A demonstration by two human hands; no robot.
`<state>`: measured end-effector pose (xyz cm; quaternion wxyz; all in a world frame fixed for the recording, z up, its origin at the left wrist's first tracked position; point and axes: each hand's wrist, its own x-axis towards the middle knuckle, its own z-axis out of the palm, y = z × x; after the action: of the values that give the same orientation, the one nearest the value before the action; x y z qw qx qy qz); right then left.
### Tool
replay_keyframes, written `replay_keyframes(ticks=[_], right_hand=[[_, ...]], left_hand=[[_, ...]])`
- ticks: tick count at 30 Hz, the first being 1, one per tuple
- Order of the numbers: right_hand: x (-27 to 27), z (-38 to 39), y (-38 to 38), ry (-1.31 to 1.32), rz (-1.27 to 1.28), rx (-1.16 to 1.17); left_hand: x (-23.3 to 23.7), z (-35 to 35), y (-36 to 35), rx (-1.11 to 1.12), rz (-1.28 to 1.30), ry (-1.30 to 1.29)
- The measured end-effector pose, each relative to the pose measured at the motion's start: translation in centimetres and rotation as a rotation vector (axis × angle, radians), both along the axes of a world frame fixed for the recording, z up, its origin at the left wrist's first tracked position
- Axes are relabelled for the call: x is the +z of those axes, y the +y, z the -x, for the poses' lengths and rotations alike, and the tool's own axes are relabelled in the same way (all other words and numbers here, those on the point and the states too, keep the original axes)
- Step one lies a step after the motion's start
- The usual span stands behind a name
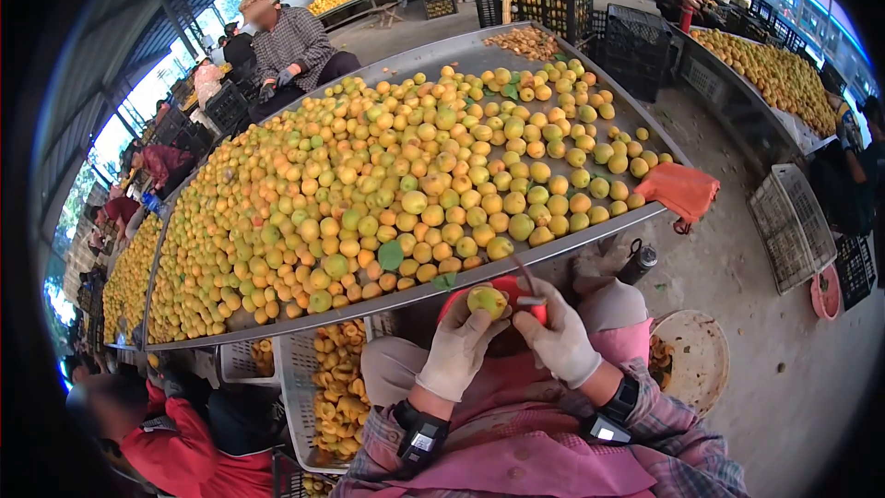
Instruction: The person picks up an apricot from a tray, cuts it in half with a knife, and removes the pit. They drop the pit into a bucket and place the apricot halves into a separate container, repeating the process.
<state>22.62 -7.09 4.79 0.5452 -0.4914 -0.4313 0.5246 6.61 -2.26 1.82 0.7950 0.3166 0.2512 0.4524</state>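
My gloved left hand (461, 343) is closed around a greenish-yellow apricot (486, 301) above my lap. In my gloved right hand (559, 337) is a small knife with a red handle (537, 311); its thin dark blade points up and away from me. The two hands are close together, with the knife just right of the fruit. Behind them, partly hidden, sits a red bowl (506, 287). Just beyond is a metal sorting table (406, 298) heaped with yellow, orange and green apricots (369, 194).
A white crate (297, 387) of split apricots stands at my left, near a person in red (189, 438). To my right are a round tub (693, 360), a dark bottle (638, 263) and a light crate (791, 226). An orange bag (680, 192) hangs over the table corner.
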Motion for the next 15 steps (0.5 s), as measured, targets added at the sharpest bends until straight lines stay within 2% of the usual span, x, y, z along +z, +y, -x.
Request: replay_keyframes(ticks=[2,4,6,8,10,15], right_hand=[[1.2,-0.3,0.6,0.059,0.068,-0.049],[1.7,-0.6,0.9,0.071,0.157,0.014],[1.2,-0.7,1.0,0.064,0.114,0.003],[1.3,-1.1,0.9,0.179,0.152,0.094],[1.7,-1.5,0.5,0.186,0.162,0.098],[1.7,-1.7,0.3,0.095,0.087,0.009]], left_hand=[[0.0,-0.2,-0.1,0.017,-0.031,0.034],[0.1,-0.3,-0.2,-0.018,-0.110,0.095],[-0.1,-0.4,-0.2,-0.037,-0.132,0.113],[-0.1,-0.2,-0.1,-0.050,-0.152,0.132],[0.0,0.0,0.0,-0.063,-0.280,0.315],[0.1,-0.9,-0.5,-0.074,-0.237,0.293]])
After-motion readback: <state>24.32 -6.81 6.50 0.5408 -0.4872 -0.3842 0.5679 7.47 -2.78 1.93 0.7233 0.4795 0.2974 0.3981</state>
